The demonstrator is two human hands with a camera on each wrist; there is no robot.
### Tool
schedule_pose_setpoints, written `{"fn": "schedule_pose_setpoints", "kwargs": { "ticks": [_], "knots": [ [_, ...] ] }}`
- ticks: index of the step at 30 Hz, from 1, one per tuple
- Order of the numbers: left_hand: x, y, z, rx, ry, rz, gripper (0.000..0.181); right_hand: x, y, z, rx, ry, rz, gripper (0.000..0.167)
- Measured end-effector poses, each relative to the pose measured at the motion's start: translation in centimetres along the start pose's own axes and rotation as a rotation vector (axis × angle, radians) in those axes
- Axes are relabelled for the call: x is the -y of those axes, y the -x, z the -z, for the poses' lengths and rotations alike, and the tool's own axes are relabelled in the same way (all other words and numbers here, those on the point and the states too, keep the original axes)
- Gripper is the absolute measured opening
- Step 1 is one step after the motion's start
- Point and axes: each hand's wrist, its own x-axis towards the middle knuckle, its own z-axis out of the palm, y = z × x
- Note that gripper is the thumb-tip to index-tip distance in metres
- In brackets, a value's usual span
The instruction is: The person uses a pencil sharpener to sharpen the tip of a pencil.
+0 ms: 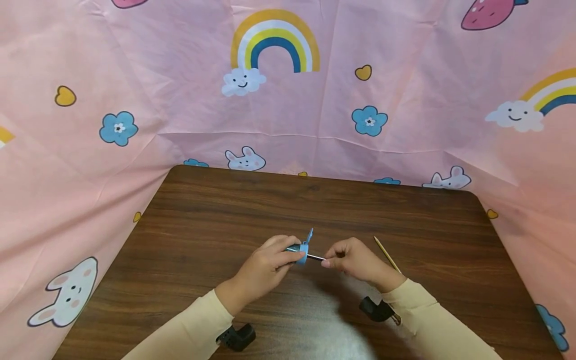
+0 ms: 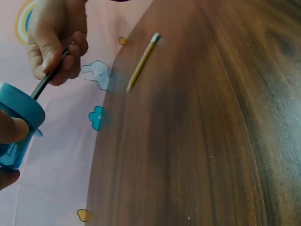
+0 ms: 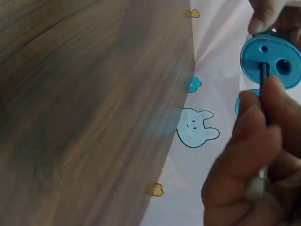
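Head view: left hand (image 1: 263, 265) gripped the blue sharpener (image 1: 303, 255) over the table (image 1: 252, 210), lid (image 1: 310, 235) flipped up. Right hand (image 1: 357, 261) pinched a dark pencil (image 1: 316, 257) pointed into it. Left wrist view: both grips visible; yellow pencil (image 2: 143, 62) lay on the table, well apart. Right wrist view: dark pencil's tip was in the sharpener's face, round hole (image 3: 283, 66) just beside it.

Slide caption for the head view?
Left hand grips a blue sharpener, right hand holds a dark pencil in its hole; yellow pencil lies on the table.
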Motion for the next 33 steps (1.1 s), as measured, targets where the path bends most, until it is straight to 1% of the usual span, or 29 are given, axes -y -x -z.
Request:
{"fn": "schedule_pose_setpoints", "kwargs": {
  "ticks": [1, 2, 3, 4, 6, 8, 9, 10, 12, 13, 14, 15, 16, 17, 18, 19, 20, 21, 23, 25, 26, 27, 28, 29, 30, 31, 32, 33],
  "knots": [
    [0.0, 0.0, -0.1, -0.004, -0.005, -0.007, 0.034, 0.0, -0.1, 0.1, 0.014, 0.001, -0.027, 0.014],
    [0.0, 0.1, -0.1, -0.003, 0.001, 0.007, 0.035, 0.0, -0.1, 0.1, 0.009, 0.036, -0.02, 0.013],
    [0.0, 0.1, -0.2, 0.0, 0.006, 0.036, 0.036, 0.0, -0.1, -0.1, -0.014, 0.106, 0.01, 0.013],
    [0.0, 0.0, -0.2, 0.002, 0.015, 0.075, 0.037, -0.1, 0.0, -0.2, -0.056, 0.196, 0.062, 0.014],
    [-0.2, -0.1, -0.2, 0.01, 0.048, 0.179, 0.04, -0.3, 0.2, -0.6, -0.177, 0.409, 0.211, 0.022],
    [-0.3, -0.3, 0.0, 0.017, 0.1, 0.305, 0.041, -0.8, 0.3, -1.0, -0.325, 0.599, 0.385, 0.032],
    [-0.4, -0.4, 0.1, 0.017, 0.139, 0.371, 0.04, -1.0, 0.3, -1.1, -0.397, 0.675, 0.475, 0.035],
    [-0.5, -0.5, 0.2, 0.017, 0.188, 0.438, 0.04, -1.3, 0.3, -1.2, -0.464, 0.739, 0.564, 0.033],
    [-0.6, -0.6, 0.4, 0.026, 0.29, 0.553, 0.04, -1.9, 0.2, -1.4, -0.561, 0.813, 0.718, 0.02],
    [-0.6, -0.7, 0.5, 0.029, 0.332, 0.597, 0.04, -2.1, 0.1, -1.5, -0.593, 0.832, 0.766, 0.017],
    [-0.6, -0.7, 0.6, 0.031, 0.364, 0.623, 0.04, -2.2, 0.1, -1.7, -0.616, 0.841, 0.799, 0.018],
    [-0.7, -0.7, 0.7, 0.035, 0.375, 0.631, 0.04, -2.2, 0.1, -1.8, -0.63, 0.839, 0.82, 0.02],
    [-0.7, -0.7, 0.7, 0.044, 0.361, 0.612, 0.041, -2.2, 0.1, -1.9, -0.634, 0.826, 0.821, 0.02],
    [-0.6, -0.6, 0.7, 0.051, 0.329, 0.571, 0.041, -2.1, 0.1, -2.0, -0.62, 0.795, 0.803, 0.016],
    [-0.6, -0.6, 0.7, 0.057, 0.283, 0.516, 0.041, -1.9, 0.1, -2.1, -0.583, 0.746, 0.758, 0.011],
    [-0.5, -0.4, 0.6, 0.057, 0.226, 0.453, 0.041, -1.7, 0.2, -2.1, -0.529, 0.678, 0.695, 0.007],
    [-0.4, -0.3, 0.5, 0.051, 0.172, 0.381, 0.041, -1.5, 0.3, -2.0, -0.46, 0.587, 0.62, 0.005],
    [-0.3, -0.2, 0.4, 0.041, 0.116, 0.306, 0.04, -1.3, 0.3, -1.9, -0.379, 0.483, 0.524, 0.005],
    [0.0, 0.1, 0.0, 0.016, 0.041, 0.17, 0.037, -0.9, 0.2, -1.4, -0.221, 0.257, 0.302, 0.005],
    [0.2, 0.4, -0.3, -0.004, 0.002, 0.07, 0.035, -0.7, 0.1, -0.8, -0.095, 0.068, 0.095, 0.01],
    [0.2, 0.4, -0.4, -0.013, -0.004, 0.037, 0.033, -0.7, 0.0, -0.6, -0.051, 0.008, 0.015, 0.013],
    [0.3, 0.5, -0.6, -0.016, -0.01, 0.019, 0.033, -0.7, -0.1, -0.3, -0.017, -0.024, -0.046, 0.015],
    [0.3, 0.5, -0.6, -0.015, -0.006, 0.016, 0.033, -0.8, -0.2, -0.2, 0.004, -0.032, -0.075, 0.016],
    [0.3, 0.5, -0.7, -0.013, 0.002, 0.022, 0.034, -0.8, -0.2, -0.1, 0.01, -0.007, -0.079, 0.017],
    [0.2, 0.5, -0.7, -0.007, 0.01, 0.04, 0.035, -0.8, -0.1, -0.2, 0.002, 0.035, -0.066, 0.017],
    [0.2, 0.4, -0.8, -0.001, 0.018, 0.065, 0.037, -0.9, -0.1, -0.3, -0.021, 0.101, -0.038, 0.017],
    [0.2, 0.3, -0.7, 0.005, 0.028, 0.098, 0.038, -1.0, 0.0, -0.4, -0.062, 0.189, 0.012, 0.019],
    [0.1, 0.2, -0.7, 0.012, 0.037, 0.137, 0.04, -1.0, 0.2, -0.5, -0.115, 0.291, 0.08, 0.022]
  ]
}}
